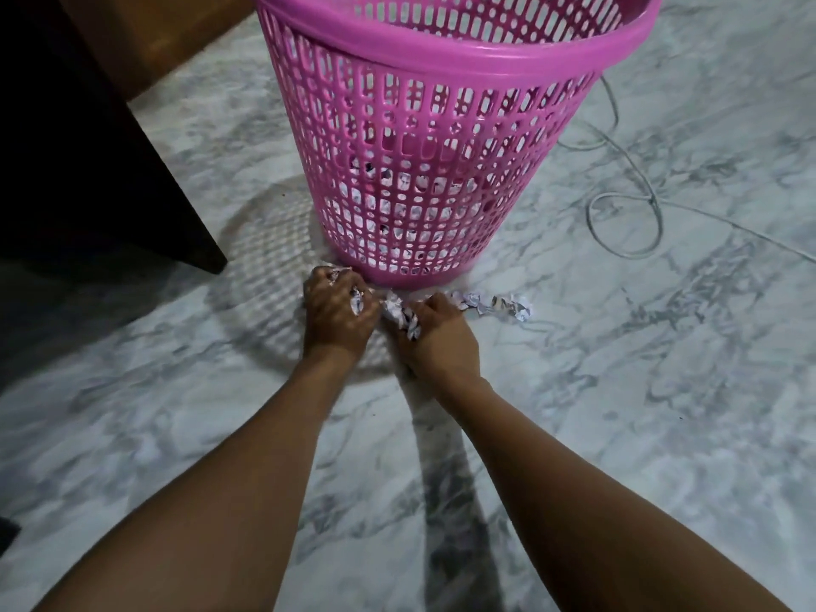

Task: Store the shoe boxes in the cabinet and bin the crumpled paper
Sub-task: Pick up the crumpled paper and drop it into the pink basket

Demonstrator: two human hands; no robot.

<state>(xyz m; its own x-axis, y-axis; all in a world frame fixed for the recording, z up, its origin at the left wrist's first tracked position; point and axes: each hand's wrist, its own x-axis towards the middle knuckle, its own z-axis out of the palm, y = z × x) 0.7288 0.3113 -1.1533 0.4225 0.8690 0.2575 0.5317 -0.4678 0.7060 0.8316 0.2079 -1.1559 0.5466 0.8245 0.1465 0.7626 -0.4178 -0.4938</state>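
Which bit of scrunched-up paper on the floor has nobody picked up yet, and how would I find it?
Find the big pink basket standing on the marble floor. Look at the floor just in front of its base, to the right of the right hand. There lies a strip of crumpled paper; unlike the paper in the left hand and right hand, no fingers touch it.

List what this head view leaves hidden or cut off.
- Basket: far rim cut by the top edge; the mesh blurs the paper inside.
- Left hand and right hand: fingers cover most of the crumpled paper each grips.
- Cabinet and shoe boxes: none visible.
- Cable: runs off the right edge.
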